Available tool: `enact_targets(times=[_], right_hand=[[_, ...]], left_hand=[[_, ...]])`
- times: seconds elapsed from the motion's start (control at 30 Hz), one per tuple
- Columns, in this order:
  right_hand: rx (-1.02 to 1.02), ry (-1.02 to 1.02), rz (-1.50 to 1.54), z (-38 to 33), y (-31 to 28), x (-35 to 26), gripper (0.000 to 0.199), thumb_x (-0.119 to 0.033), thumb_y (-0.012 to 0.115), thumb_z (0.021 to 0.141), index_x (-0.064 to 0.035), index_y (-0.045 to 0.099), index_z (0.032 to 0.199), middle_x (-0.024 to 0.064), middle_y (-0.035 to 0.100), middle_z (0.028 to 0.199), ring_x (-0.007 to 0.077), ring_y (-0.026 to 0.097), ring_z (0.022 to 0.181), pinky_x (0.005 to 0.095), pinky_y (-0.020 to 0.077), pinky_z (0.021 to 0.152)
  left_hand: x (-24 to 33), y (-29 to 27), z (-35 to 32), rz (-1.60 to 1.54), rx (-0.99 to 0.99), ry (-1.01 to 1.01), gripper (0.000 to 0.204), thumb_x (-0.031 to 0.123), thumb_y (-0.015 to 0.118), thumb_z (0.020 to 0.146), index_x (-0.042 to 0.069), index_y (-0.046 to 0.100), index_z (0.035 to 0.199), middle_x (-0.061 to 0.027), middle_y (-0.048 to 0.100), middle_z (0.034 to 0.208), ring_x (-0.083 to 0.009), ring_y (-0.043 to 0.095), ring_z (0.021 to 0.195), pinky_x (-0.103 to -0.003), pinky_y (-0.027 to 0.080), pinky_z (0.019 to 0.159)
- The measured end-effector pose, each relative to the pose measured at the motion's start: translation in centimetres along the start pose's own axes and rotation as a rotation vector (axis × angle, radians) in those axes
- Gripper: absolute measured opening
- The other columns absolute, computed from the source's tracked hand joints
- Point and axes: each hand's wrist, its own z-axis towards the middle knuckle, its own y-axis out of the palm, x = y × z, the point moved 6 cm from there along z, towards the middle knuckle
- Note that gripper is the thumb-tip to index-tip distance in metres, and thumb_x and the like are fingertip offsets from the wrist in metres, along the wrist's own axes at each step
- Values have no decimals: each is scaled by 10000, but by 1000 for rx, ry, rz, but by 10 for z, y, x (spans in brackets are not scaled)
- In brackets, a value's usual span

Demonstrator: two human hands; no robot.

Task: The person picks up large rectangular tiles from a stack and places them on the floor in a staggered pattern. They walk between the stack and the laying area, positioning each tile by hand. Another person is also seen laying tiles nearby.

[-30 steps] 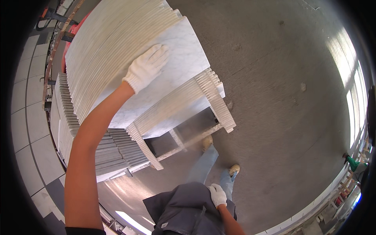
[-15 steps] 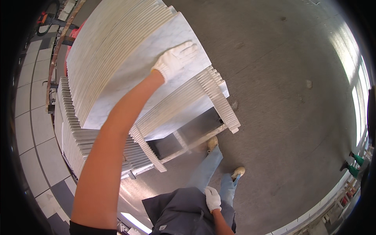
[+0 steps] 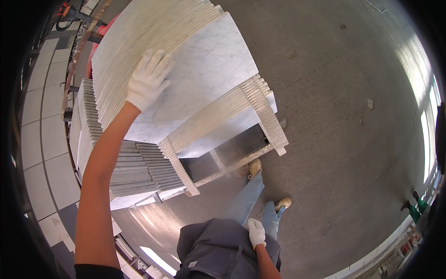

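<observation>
Grey concrete floor below — left hand spread flat on leaning marble slab, long edge running away; right hand far off, loosely curled at waist, empty.

Marble slabs are white with faint grey veining, edges creamy. Both hands wear white knit gloves, left and right. Floor is dull grey concrete, jeans faded blue, shoes tan.

Gloved left hand reaches up, fingers spread; right hand hangs low, seemingly loosely curled.
</observation>
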Motion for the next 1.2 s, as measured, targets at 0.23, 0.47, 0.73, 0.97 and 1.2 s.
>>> enact_targets(times=[0.23,0.47,0.73,0.97,1.2], right_hand=[[-18,66,-41,-6,-13,5,365,-291,610,981,-26,687,1218,96,718,1156,190,653,1062,301,478,961],[19,-52,-103,0,-34,2,379,-294,616,976,-13,683,1220,96,728,1119,172,668,1031,298,496,937],[-4,-8,-111,6,-30,14,379,-273,606,985,-8,668,1249,83,726,1118,169,667,1011,296,504,923],[-45,-45,-44,-1,-23,8,382,-269,601,987,1,663,1251,91,711,1164,166,664,1050,293,493,954],[-39,-33,50,-5,-19,27,385,-275,599,988,12,664,1237,97,709,1147,180,671,1027,297,508,929]], left_hand=[[-28,-26,-87,-54,-92,-557,593,294,693,822,47,544,1341,-170,506,1420,-372,410,1363,-517,292,1161],[-31,9,-225,-265,-49,-1491,672,452,609,919,45,467,1436,-192,469,1462,-391,418,1352,-477,328,1134],[-55,86,-359,-894,127,-1964,652,467,592,887,-43,640,1291,-208,691,1177,-294,611,1111,-371,429,1007],[-42,122,-397,-1226,512,-2269,419,320,729,875,9,656,1147,-29,614,915,-152,531,695,-356,424,570],[-42,132,-404,-1400,602,-2296,461,302,794,848,51,609,1187,-16,600,893,-141,498,653,-330,380,517]])
